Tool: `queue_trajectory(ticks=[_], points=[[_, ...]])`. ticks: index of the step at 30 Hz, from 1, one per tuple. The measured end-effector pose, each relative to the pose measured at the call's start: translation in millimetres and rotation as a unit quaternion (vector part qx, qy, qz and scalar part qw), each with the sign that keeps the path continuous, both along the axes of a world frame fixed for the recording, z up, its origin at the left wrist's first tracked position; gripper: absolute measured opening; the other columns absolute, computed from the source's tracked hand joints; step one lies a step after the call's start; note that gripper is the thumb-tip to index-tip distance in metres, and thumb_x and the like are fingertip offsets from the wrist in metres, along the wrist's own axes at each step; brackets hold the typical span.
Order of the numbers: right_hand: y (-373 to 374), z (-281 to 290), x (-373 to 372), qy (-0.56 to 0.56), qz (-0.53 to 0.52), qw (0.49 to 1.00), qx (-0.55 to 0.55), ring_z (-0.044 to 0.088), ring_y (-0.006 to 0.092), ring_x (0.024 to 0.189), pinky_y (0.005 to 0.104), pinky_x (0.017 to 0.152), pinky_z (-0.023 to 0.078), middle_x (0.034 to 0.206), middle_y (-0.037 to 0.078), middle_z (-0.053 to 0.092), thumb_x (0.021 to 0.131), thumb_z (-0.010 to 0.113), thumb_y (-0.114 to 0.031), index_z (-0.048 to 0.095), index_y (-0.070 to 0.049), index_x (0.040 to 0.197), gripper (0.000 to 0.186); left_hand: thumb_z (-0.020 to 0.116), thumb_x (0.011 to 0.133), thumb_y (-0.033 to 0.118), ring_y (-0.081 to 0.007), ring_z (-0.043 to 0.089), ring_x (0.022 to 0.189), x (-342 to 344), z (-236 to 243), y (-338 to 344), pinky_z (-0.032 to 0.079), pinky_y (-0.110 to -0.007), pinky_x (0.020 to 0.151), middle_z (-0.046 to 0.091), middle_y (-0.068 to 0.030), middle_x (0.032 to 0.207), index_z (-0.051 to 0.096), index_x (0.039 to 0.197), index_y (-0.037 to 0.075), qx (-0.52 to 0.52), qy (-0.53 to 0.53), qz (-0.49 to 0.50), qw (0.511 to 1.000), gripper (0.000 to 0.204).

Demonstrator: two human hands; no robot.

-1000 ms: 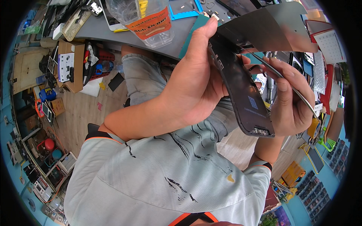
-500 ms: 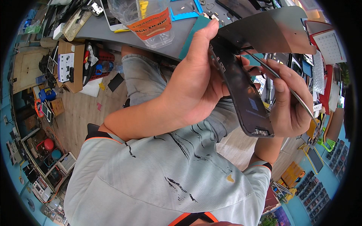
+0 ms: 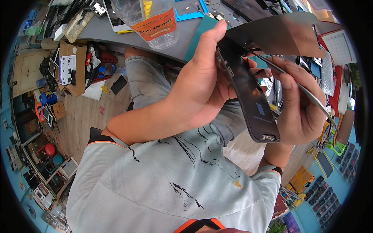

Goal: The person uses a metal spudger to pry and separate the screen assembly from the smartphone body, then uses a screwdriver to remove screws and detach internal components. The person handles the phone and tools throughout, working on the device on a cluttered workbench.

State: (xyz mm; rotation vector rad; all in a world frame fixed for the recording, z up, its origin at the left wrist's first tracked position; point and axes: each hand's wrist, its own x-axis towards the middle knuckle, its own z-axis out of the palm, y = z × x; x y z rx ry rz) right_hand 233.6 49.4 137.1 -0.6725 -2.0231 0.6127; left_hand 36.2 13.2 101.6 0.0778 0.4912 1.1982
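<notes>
My left hand [image 3: 196,91] is closed around a black phone display panel [image 3: 254,103], which is held up and tilted in front of me. Its thumb lies along the upper left edge; the fingers pass behind. A thin dark metal sheet [image 3: 278,35] stands away from the panel's upper end. In my right hand [image 3: 301,105], a slim pointed metal tool [image 3: 305,89] is pinched between thumb and fingers. The tool's tip reaches the upper end of the panel, beneath the sheet. Whether it touches there, I cannot tell. A dark flat strip [image 3: 264,73] shows beside the panel.
A grey worktable [image 3: 97,31] carries a clear plastic cup [image 3: 155,25], a green mat [image 3: 198,37], a blue frame [image 3: 190,15] and phone parts. An open cardboard box [image 3: 79,77] stands on the floor at left. A red-edged calendar [image 3: 340,46] is at right.
My right hand has shifted slightly right and down, and the slim metal tool has tilted with it. The panel and sheet have moved only a little; my left hand keeps its hold.
</notes>
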Motion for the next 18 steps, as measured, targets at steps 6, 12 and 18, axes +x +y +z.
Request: queue_trajectory(ticks=[6, 12, 18], points=[[1, 10, -11, -0.011, 0.02, 1.0, 0.002, 0.078, 0.0387, 0.108, 0.0453, 0.097, 0.067, 0.115, 0.034, 0.076, 0.103, 0.066, 0.012, 0.066, 0.017, 0.121, 0.019, 0.052, 0.11, 0.064, -0.0213, 0.08, 0.096, 0, -4, 0, 0.067, -0.037, 0.085, 0.077, -0.0049, 0.098, 0.07, 0.122, 0.007, 0.006, 0.001, 0.001, 1.0, 0.062], [2, 21, -16, -0.045, -0.011, 0.999, 0.018, 0.079, 0.036, 0.107, 0.0421, 0.096, 0.065, 0.114, 0.032, 0.077, 0.102, 0.068, 0.011, 0.067, 0.016, 0.121, 0.02, 0.053, 0.11, 0.064, -0.0216, 0.08, 0.096, 0, 0, -1, 0.067, -0.036, 0.084, 0.077, -0.0047, 0.098, 0.07, 0.123, 0.007, 0.011, 0.007, 0.001, 1.0, 0.061], [-1, 13, -17, -0.023, -0.008, 1.0, -0.008, 0.079, 0.0357, 0.107, 0.0413, 0.096, 0.065, 0.114, 0.032, 0.077, 0.101, 0.069, 0.011, 0.069, 0.015, 0.12, 0.019, 0.054, 0.109, 0.063, -0.0197, 0.08, 0.095, 1, 0, 0, 0.068, -0.038, 0.083, 0.077, -0.0046, 0.098, 0.069, 0.123, 0.007, -0.013, -0.005, -0.001, 1.0, 0.06]])
